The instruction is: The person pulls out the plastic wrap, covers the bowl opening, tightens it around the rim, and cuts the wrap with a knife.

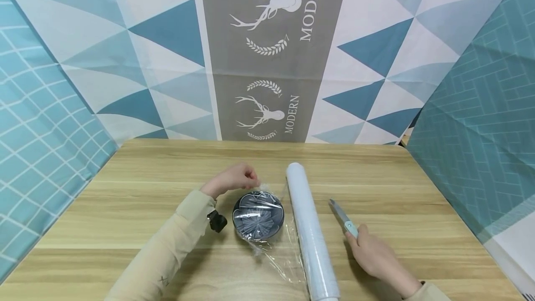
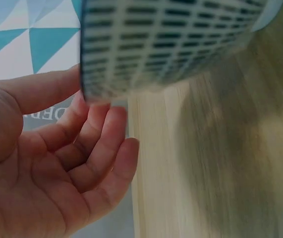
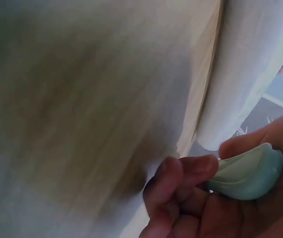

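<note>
A dark bowl (image 1: 258, 217), its outside patterned with dark dashes in the left wrist view, stands mid-table with clear plastic wrap (image 1: 288, 245) stretched over its top. The wrap runs from the bowl to a long roll of plastic wrap (image 1: 311, 231) on the right. At the bowl's far left rim my left hand (image 1: 235, 180) pinches the wrap's edge between thumb and fingers. My right hand (image 1: 374, 252) holds a small knife (image 1: 343, 213) by its pale mint handle (image 3: 248, 173), right of the roll, the blade pointing away from me.
The wooden table (image 1: 146, 189) ends at a patterned cloth backdrop (image 1: 167, 59), with teal cloth at both sides. A black wrist device (image 1: 217, 221) sits on the left wrist, close beside the bowl. The roll lies lengthwise between bowl and knife.
</note>
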The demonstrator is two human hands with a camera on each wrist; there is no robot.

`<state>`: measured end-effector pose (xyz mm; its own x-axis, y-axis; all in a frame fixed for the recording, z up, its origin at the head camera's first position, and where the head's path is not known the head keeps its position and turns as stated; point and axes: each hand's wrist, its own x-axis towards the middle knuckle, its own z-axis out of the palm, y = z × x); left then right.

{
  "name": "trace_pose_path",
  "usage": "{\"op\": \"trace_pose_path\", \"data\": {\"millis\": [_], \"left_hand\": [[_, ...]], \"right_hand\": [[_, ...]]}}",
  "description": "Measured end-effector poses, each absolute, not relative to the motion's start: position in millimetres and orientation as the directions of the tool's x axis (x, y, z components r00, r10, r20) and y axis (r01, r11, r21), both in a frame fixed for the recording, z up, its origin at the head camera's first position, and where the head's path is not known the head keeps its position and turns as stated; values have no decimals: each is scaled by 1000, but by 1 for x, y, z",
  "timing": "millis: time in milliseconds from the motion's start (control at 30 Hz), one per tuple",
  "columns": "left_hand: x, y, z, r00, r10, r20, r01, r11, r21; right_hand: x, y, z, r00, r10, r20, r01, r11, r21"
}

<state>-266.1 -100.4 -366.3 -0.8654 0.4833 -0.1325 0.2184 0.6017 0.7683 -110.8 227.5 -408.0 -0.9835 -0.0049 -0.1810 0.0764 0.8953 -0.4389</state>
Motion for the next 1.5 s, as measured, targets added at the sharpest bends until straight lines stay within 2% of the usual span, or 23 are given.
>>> {"op": "trace_pose_path", "data": {"millis": [333,700,833,900,967,1067,1133,1233,1367,1433,1500], "left_hand": [[-263,-107,-379,-842,523,-134,223,563,796],[-262,-114,-381,-849,507,-147,214,585,782],[-260,-114,-380,-893,434,-118,205,627,752],[-258,-111,-377,-928,367,-69,199,642,741],[-255,-107,-373,-949,315,13,226,650,725],[-249,-99,-365,-932,336,133,330,643,691],[-244,-93,-362,-893,412,181,421,628,654],[-239,-88,-360,-819,548,169,519,581,627],[-236,-85,-362,-733,670,121,585,528,616],[-236,-84,-365,-707,700,95,593,514,619],[-236,-83,-369,-694,716,73,591,509,626]], "right_hand": [[-109,227,-404,-970,-17,-244,57,954,-294],[-109,224,-401,-964,-33,-264,7,989,-149],[-110,222,-397,-970,-37,-241,1,988,-156],[-113,219,-392,-982,-47,-185,-14,985,-175],[-116,214,-385,-992,-59,-109,-36,979,-201],[-123,204,-372,-996,-89,-16,-81,957,-277],[-128,195,-362,-994,-110,14,-109,931,-347],[-133,179,-350,-986,-162,44,-162,850,-501],[-137,156,-344,-973,-233,-6,-142,614,-776],[-138,144,-343,-962,-257,-89,-44,469,-882],[-138,134,-345,-944,-287,-165,62,336,-940]]}}
